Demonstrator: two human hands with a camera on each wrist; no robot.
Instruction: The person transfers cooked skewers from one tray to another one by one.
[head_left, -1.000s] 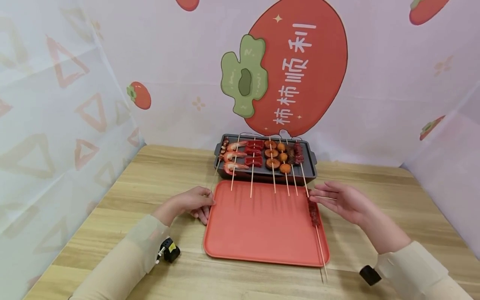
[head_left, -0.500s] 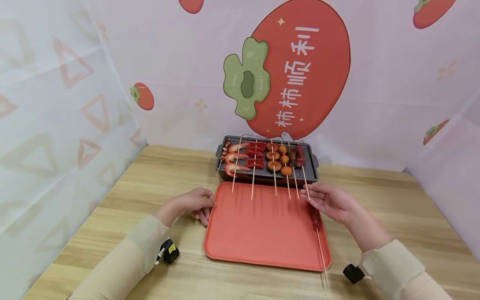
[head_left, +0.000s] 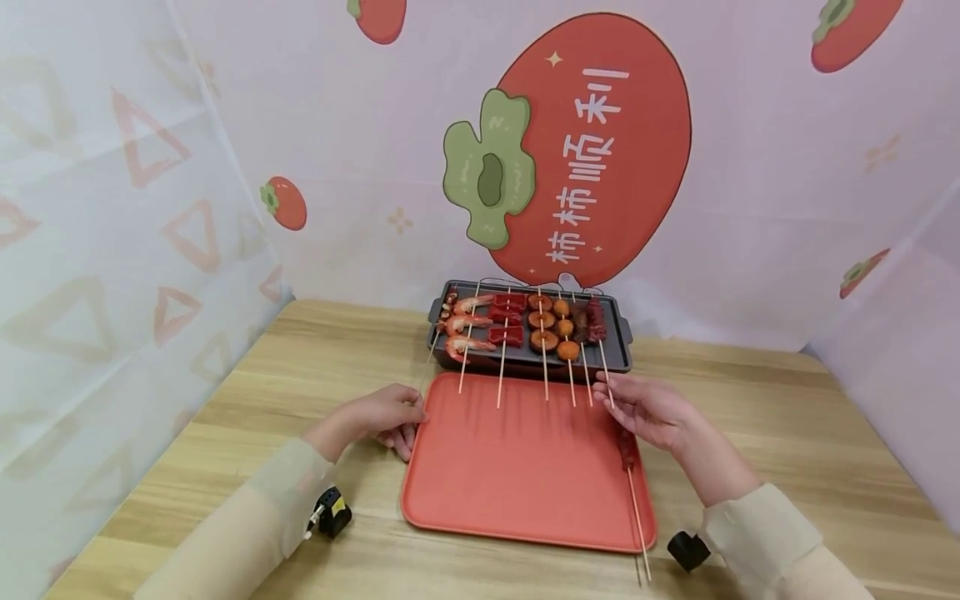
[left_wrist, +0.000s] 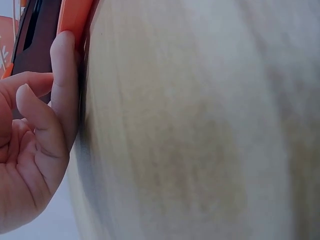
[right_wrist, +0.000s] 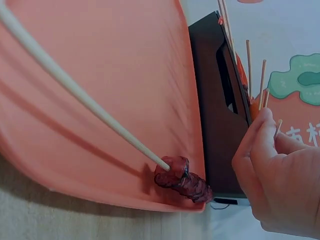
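An orange tray (head_left: 525,475) lies on the wooden table, in front of a dark grill pan (head_left: 528,354) loaded with several skewers of shrimp (head_left: 468,325), red pieces and round slices. One meat skewer (head_left: 626,450) lies along the tray's right side, its stick jutting past the near rim. My left hand (head_left: 393,414) rests against the tray's left rim (left_wrist: 75,20) with loosely curled fingers and holds nothing. My right hand (head_left: 637,404) is at the tray's far right corner and pinches the stick end (right_wrist: 278,126) of the rightmost skewer on the grill, just above the lying meat skewer (right_wrist: 182,180).
Fabric walls printed with a persimmon picture enclose the table at the back and on both sides. Bare wood lies to the left and right of the tray. The sticks of the grill's skewers overhang the tray's far edge (head_left: 517,387).
My right hand has moved left and toward the grill, from beside the lying meat skewer to the stick ends, and its fingers have closed. The left hand has stayed at the tray's rim.
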